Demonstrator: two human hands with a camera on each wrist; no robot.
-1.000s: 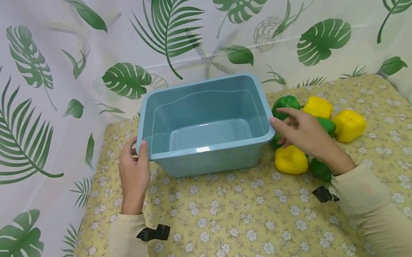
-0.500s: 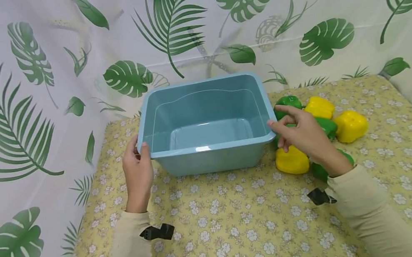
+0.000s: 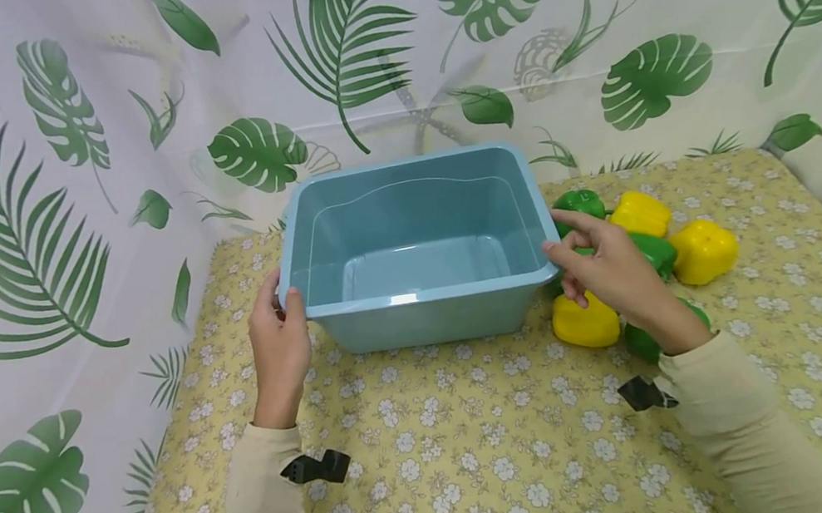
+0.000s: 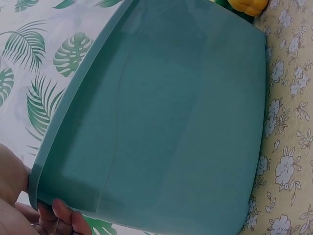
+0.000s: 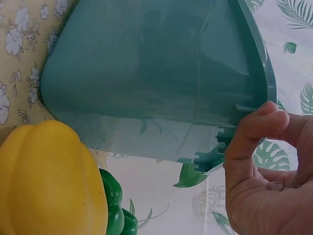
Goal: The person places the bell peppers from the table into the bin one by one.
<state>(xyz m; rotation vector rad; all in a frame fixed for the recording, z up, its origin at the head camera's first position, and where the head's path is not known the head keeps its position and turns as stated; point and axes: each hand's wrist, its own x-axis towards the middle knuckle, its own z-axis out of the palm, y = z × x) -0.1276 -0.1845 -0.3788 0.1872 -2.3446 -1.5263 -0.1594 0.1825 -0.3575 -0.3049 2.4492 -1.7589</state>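
A blue plastic tub (image 3: 421, 321), with nothing inside it, stands upright on the tablecloth at the middle of the head view. My left hand (image 3: 281, 349) grips its left front corner, thumb over the rim and fingers beneath; the left wrist view shows fingertips (image 4: 63, 215) curled under that rim. At the opposite corner, my right hand (image 3: 614, 273) pinches the rim between thumb and bent index finger (image 5: 244, 134). Just below my right hand lie a yellow bell pepper (image 3: 586, 323) and a green bell pepper (image 3: 641, 342).
More yellow bell peppers (image 3: 705, 251) and green ones (image 3: 580, 203) cluster to the right of the tub, close to its side wall. A white leaf-print curtain (image 3: 390, 58) hangs behind and along the left. The flowered tablecloth (image 3: 439, 454) stretches out in front.
The tub has shifted slightly to the right, with both hands staying at its corners. The right thumb and index finger have settled onto the rim. The peppers have stayed put.
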